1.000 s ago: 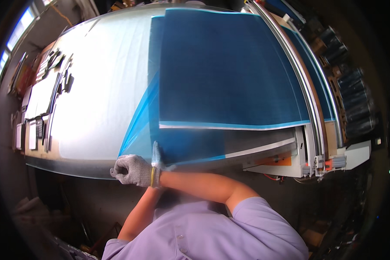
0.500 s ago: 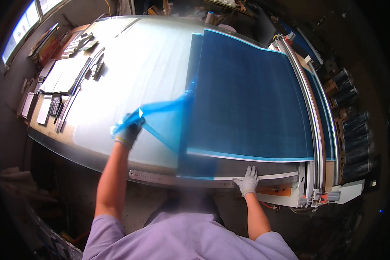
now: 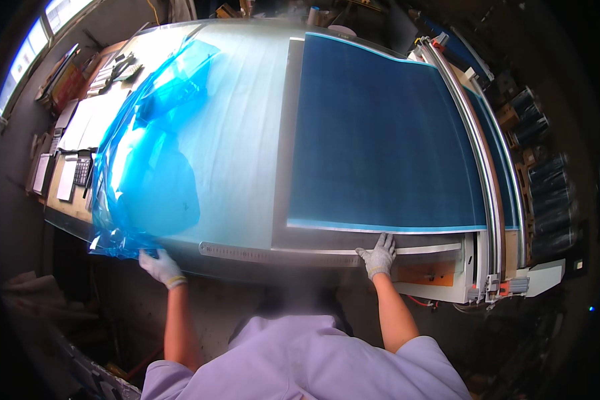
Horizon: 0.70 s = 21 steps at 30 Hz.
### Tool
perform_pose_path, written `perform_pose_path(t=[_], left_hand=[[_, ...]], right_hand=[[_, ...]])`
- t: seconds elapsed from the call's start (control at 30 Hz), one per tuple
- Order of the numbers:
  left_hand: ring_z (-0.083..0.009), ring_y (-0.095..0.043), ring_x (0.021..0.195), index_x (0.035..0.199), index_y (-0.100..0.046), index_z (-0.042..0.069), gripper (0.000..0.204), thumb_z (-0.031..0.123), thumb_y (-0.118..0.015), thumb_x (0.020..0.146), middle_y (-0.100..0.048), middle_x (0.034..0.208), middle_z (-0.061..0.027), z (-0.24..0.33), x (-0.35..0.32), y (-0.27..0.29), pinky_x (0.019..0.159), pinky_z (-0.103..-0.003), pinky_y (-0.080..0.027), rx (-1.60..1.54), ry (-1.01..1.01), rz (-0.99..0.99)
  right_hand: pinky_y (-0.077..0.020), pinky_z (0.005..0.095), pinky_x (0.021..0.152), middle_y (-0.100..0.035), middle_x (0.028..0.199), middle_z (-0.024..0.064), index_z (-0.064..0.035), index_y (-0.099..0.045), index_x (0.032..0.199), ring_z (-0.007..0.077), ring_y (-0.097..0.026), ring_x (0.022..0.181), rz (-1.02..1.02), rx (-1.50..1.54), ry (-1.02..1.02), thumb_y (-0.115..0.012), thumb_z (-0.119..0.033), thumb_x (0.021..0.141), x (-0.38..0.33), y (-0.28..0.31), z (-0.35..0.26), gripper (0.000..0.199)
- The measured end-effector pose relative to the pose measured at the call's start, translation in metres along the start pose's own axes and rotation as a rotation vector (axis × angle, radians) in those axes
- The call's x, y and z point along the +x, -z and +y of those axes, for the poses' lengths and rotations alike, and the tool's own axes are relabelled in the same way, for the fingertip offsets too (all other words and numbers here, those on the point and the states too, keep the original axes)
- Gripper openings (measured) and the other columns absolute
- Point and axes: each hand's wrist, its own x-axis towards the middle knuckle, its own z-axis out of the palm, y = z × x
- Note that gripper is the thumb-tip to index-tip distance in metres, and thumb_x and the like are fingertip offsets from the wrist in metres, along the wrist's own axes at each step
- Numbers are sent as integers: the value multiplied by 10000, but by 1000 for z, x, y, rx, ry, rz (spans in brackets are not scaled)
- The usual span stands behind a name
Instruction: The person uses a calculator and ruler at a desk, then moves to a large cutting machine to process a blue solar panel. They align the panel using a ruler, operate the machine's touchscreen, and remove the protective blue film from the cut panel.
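Large pale work table (image 3: 247, 120) fills most of the view, its near edge running along in front of the person. On its right half lies a big dark blue sheet (image 3: 387, 133), flat, with a thin light-blue border at its near edge. A bare grey metal strip (image 3: 283, 147) is exposed along the sheet's left side and along its near edge. Right of the sheet runs a long metal rail (image 3: 477, 153), curving with the lens, ending in a white and orange machine block (image 3: 440, 277) at the table's near right corner.

Left half of the table: translucent blue plastic film (image 3: 147, 173), crumpled and folded over itself, stretched from the far left area down to the near left edge, clear of the dark sheet.

A steel ruler (image 3: 273, 255) lies along the near edge between the two hands.

Left hand (image 3: 160, 267), white glove, closed on the bunched lower end of the film at the table edge. Right hand (image 3: 378, 255), white glove, fingers spread flat, pressing on the metal strip just below the dark sheet's near edge; holds nothing.

Far left side bench: papers, a calculator (image 3: 81, 171), small tools, too small to detail.
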Motion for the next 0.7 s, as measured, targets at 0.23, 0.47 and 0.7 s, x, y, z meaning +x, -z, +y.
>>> perform_pose_path(t=[0.23,0.47,0.7], left_hand=[[-392,-459,1339,1372,-539,37,608,155,-756,816,-512,1429,-165,108,-72,77,1133,-486,-355,-208,-684,-848],[-368,-442,1298,1490,-437,106,1049,477,-848,598,-457,1386,-143,117,-94,94,1113,-526,-347,-29,-1183,-1125],[-356,-588,1130,1221,-678,66,385,70,-577,850,-613,1179,-132,120,-74,99,1006,-498,-465,-96,-1259,-711]], right_hand=[[-325,550,1096,-474,1360,191,-57,-519,1357,407,-417,1323,183,91,472,-744,-482,812,-73,-13,15,727],[-340,556,1068,-472,1331,192,-52,-517,1343,407,-425,1297,171,117,593,-654,-707,780,-82,-20,45,875],[-367,500,1029,-555,1189,143,-86,-572,1237,351,-507,1172,66,85,600,-762,-317,719,-72,12,57,598]])
